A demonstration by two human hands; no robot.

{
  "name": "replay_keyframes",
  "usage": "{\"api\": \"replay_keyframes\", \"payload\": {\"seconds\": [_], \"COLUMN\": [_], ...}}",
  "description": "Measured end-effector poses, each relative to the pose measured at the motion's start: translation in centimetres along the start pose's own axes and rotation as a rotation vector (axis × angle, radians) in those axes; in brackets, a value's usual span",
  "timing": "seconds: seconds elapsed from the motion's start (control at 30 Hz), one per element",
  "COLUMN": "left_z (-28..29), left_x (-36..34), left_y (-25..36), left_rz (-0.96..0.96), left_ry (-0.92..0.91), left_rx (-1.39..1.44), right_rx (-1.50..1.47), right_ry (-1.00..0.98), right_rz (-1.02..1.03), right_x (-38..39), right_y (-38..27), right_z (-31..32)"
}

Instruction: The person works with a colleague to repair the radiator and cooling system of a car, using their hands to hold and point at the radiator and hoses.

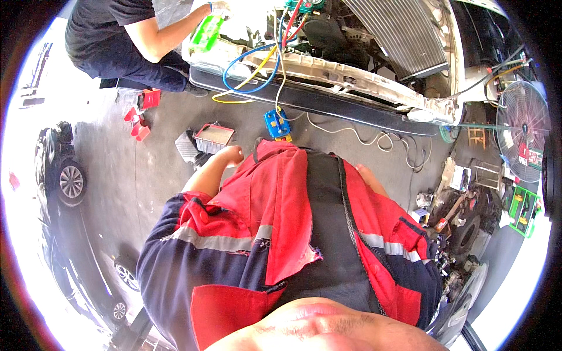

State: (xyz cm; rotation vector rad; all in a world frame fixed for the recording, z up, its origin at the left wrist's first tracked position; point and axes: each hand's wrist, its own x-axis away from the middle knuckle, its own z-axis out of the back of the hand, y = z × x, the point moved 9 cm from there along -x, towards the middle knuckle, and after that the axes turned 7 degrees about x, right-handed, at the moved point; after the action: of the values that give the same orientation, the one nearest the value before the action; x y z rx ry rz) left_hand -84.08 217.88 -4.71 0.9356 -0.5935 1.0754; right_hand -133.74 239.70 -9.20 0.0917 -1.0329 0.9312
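Observation:
My left hand (232, 155) hangs in front of my left hip with its fingers curled in; nothing shows in it. Just beyond it on the floor lie a boxy air filter (215, 137) with a red rim and a grey ribbed part (187, 146). Only a bit of my right hand (364, 171) shows past my red jacket, and its fingers are hidden. Ahead on the floor stands a blue pump (277, 123) with yellow parts. Blue (227, 75) and yellow hoses (234, 98) hang from a gauge set (305, 6) over an opened car front (351, 79).
At the far left a person in dark clothes (111, 41) leans by the car, near a bright green item (208, 33). A white cable (357, 136) winds over the floor. To the right are a large fan (523, 127), a tyre (466, 234) and a green tray (523, 210).

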Motion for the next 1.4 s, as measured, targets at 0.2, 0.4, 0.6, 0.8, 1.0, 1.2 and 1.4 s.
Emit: {"api": "replay_keyframes", "payload": {"seconds": [0.2, 0.4, 0.6, 0.8, 1.0, 1.2, 1.4], "left_z": [0.5, 0.9, 0.8, 0.0, -0.1, 0.1, 0.4], "left_x": [-0.8, -1.0, -1.8, -1.1, -0.7, -0.8, -0.4], "left_y": [0.4, 0.5, 0.1, 0.0, 0.3, 0.1, 0.2], "left_rz": [-0.037, -0.040, -0.046, -0.047, -0.053, -0.063, -0.051], "left_ry": [-0.028, -0.002, -0.022, -0.042, -0.041, -0.033, 0.000], "left_rx": [-0.041, -0.048, -0.080, -0.056, -0.039, -0.052, -0.028], "right_rx": [0.078, 0.162, 0.042, 0.124, 0.117, 0.125, 0.049], "right_ry": [-0.041, -0.067, -0.053, -0.062, -0.071, -0.070, -0.003], "right_rz": [0.014, 0.028, -0.029, 0.006, -0.018, 0.000, -0.040], "right_x": [2.0, 2.6, 1.0, 3.0, 1.6, 1.7, 6.3], "right_y": [-2.1, -3.9, -0.6, -3.9, -2.2, -3.0, -8.5], "right_z": [-0.4, -0.7, -2.9, -1.5, -2.2, -1.8, 2.6]}}
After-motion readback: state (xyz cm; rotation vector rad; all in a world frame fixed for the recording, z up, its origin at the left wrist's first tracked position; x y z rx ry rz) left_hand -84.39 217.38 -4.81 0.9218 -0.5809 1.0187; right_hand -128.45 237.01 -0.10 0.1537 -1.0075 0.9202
